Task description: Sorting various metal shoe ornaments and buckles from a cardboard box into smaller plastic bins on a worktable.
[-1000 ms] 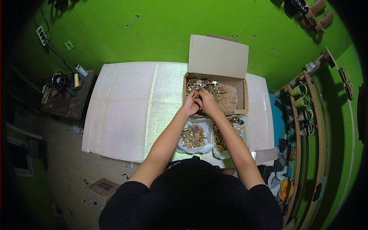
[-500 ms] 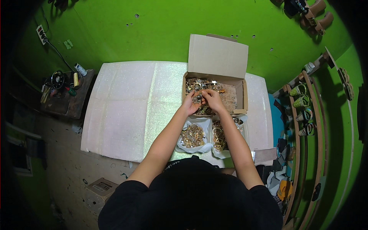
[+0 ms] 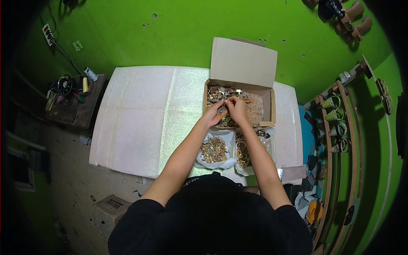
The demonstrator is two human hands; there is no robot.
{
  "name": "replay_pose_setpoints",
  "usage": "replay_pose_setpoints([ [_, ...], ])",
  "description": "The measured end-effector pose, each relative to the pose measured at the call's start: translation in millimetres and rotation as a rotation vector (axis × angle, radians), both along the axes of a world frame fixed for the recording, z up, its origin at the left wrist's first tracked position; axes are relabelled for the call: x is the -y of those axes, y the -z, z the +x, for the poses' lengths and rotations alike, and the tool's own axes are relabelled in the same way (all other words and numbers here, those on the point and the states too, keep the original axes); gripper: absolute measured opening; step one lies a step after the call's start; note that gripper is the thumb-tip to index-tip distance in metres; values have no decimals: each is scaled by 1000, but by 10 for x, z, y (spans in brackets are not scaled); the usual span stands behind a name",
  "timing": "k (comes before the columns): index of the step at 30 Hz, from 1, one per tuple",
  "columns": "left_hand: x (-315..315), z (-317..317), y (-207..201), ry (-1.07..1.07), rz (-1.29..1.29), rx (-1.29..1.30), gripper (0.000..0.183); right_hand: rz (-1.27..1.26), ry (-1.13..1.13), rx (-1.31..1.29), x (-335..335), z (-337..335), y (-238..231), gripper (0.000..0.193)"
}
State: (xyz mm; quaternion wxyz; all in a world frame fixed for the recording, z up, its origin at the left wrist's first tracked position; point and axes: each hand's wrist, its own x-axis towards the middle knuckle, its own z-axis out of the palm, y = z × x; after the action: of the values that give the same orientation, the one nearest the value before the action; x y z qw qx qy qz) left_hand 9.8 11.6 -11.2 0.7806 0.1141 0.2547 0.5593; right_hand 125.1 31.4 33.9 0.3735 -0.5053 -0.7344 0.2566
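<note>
Over an open cardboard box (image 3: 244, 59) both my hands meet, fingertips close together. My left hand (image 3: 213, 114) is curled, its thumb and fingers toward the right hand. My right hand (image 3: 236, 111) is bent at the fingers in a pinch beside it. Whatever lies between the fingertips is too small to make out. Beneath them, small gold and silver metal fittings (image 3: 221, 91) are heaped in the box's left part; the right part shows bare brownish cardboard with bits on it.
Nearer me stand a white-lined tray of small gold pieces (image 3: 213, 149) and a second container of larger metal rings and buckles (image 3: 242, 154), partly under my right forearm. The table (image 3: 131, 119) has a pale shiny cover. A shoe rack (image 3: 352, 170) rises at right; a small dark table (image 3: 72, 110) holds thread spools at left.
My left hand has turned so its palm shows less, and its fingers have closed in toward the right hand's fingertips. The view has shifted slightly.
</note>
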Motion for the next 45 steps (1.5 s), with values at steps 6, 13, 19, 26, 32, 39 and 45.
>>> replay_pose_setpoints([
  [6, -6, 18, 23, -60, -71, -42, 21, 63, 32, 2, 35, -36, 60, 15],
  [13, -5, 9, 10, -28, -61, -84, 23, 127, -1, -81, 116, -59, 27, 11],
  [19, -10, -4, 30, -31, -72, -75, 25, 204, -48, -77, 167, -57, -20, 10],
  [26, -42, 6, 87, -51, -94, -45, 21, -41, 14, -178, 159, -28, 11, 10],
  [32, -71, -28, 167, -23, -59, -6, 20, -489, -128, -607, 168, 5, -45, 11],
  [39, 3, -7, -21, -29, -42, 110, 25, -627, -546, -41, 571, 264, -309, 14],
  [45, -13, -5, -15, -30, -44, 80, 24, -469, -401, 122, 492, 264, -331, 15],
])
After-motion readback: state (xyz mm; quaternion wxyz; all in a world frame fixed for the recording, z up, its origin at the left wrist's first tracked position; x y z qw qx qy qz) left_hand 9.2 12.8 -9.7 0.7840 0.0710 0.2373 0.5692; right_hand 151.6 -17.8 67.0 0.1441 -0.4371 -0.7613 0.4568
